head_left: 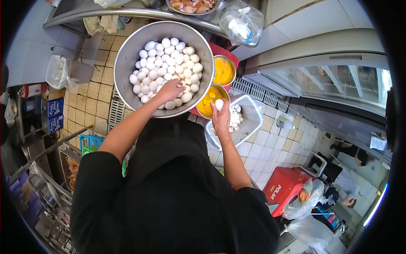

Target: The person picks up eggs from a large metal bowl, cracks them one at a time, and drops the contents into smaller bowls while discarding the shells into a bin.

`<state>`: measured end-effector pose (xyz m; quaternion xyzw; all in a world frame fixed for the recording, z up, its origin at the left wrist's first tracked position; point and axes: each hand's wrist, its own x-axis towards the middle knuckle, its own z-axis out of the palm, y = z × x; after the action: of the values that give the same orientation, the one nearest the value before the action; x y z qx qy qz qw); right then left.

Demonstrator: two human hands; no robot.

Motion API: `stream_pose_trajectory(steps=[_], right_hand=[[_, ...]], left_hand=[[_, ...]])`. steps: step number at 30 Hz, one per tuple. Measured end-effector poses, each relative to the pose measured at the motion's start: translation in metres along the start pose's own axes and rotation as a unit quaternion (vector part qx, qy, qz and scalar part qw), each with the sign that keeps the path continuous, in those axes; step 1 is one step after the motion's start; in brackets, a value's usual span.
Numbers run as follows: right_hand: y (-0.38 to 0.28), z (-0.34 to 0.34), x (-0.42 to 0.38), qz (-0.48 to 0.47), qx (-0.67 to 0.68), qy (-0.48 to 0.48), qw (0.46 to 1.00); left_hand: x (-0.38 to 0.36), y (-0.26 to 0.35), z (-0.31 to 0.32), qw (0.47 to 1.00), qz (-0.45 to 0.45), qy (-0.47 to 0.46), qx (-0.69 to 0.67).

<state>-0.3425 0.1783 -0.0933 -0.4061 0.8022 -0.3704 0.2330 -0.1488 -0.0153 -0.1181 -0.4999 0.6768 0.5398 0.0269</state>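
Observation:
A big metal pot (122, 63) holds a heap of white eggs (163, 63). Inside it, my left hand (171, 90) is closed, its fingers curled down on an egg that they mostly hide. My right hand (220, 118) grips a single white egg (219, 104) over the rim of the nearer metal bowl (228, 94), where cracked eggs with whole yolks (207, 101) lie. A second bowl of yellow egg (223, 70) stands just beyond. Beside my right hand is a lined bin (253, 111) with eggshells (235, 118) in it.
A metal counter edge (139, 13) crosses the far side, carrying a bowl of raw meat (192, 5) and a plastic bag (241, 23). Right is a glass-fronted fridge (330, 80). A red POLAR cooler (285, 188) stands behind on the right, with other people (351, 153) farther off.

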Motion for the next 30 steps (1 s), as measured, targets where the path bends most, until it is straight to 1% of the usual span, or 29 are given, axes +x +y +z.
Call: stream_pose_trajectory(steps=[1, 4, 7, 10, 11, 14, 15, 18, 19, 20, 21, 22, 23, 24, 25, 26, 28, 29, 30], right_hand=[[0.005, 0.001, -0.001, 0.014, -0.013, -0.003, 1.0], [0.019, 0.003, 0.002, 0.015, -0.019, 0.003, 1.0], [0.023, 0.005, 0.007, 0.035, -0.013, 0.019, 0.999], [0.024, 0.007, 0.011, -0.015, -0.057, 0.036, 0.998], [0.023, 0.007, 0.012, -0.006, -0.059, 0.04, 0.997], [0.013, 0.003, 0.012, -0.011, -0.05, 0.041, 0.998], [0.006, -0.001, 0.012, -0.033, -0.056, 0.056, 0.996], [-0.014, -0.02, 0.007, -0.043, -0.047, 0.094, 0.994], [-0.018, -0.028, 0.003, -0.032, -0.026, 0.107, 0.993], [-0.023, -0.04, -0.001, -0.02, -0.012, 0.107, 0.994], [-0.008, -0.045, -0.008, 0.006, 0.005, 0.117, 0.993], [0.014, -0.048, -0.015, 0.032, 0.022, 0.126, 0.991], [0.029, -0.052, -0.018, 0.041, -0.025, 0.112, 0.993], [0.041, -0.057, -0.02, 0.049, -0.07, 0.098, 0.992], [0.052, -0.058, -0.024, 0.056, -0.116, 0.083, 0.988], [0.064, -0.058, -0.031, 0.051, -0.189, 0.063, 0.979], [0.078, -0.056, -0.037, 0.04, -0.334, 0.023, 0.942], [0.083, -0.055, -0.034, 0.023, -0.264, 0.027, 0.964], [0.076, -0.054, -0.028, 0.036, -0.205, 0.019, 0.978]], left_hand=[[0.012, 0.004, 0.004, 0.996, 0.06, 0.021, 0.06], [0.052, 0.028, 0.013, 0.991, 0.098, 0.024, 0.084], [0.083, 0.047, 0.027, 0.979, 0.103, 0.081, 0.157], [0.104, 0.045, 0.037, 0.956, 0.137, 0.074, 0.248], [0.108, 0.044, 0.041, 0.948, 0.138, 0.073, 0.279], [0.114, 0.042, 0.047, 0.943, 0.142, 0.074, 0.292], [0.114, 0.043, 0.046, 0.956, 0.129, 0.078, 0.252], [0.109, 0.043, 0.035, 0.983, 0.091, 0.091, 0.132], [0.11, 0.037, 0.028, 0.994, 0.02, 0.088, -0.056], [0.109, 0.03, 0.022, 0.965, -0.051, 0.08, -0.243], [0.108, 0.027, 0.018, 0.897, -0.119, 0.067, -0.421], [0.106, 0.027, 0.015, 0.943, -0.123, 0.023, -0.31], [0.103, 0.028, 0.011, 0.973, -0.124, -0.019, -0.195], [0.098, 0.027, 0.009, 0.987, -0.126, -0.058, -0.077], [0.088, 0.025, 0.017, 0.998, -0.01, -0.015, 0.065], [0.088, 0.018, 0.034, 0.983, 0.043, 0.037, 0.177], [0.078, 0.024, 0.047, 0.962, 0.032, 0.043, 0.269], [0.08, 0.025, 0.05, 0.961, 0.035, 0.055, 0.269], [0.082, 0.022, 0.056, 0.96, 0.038, 0.064, 0.27]])
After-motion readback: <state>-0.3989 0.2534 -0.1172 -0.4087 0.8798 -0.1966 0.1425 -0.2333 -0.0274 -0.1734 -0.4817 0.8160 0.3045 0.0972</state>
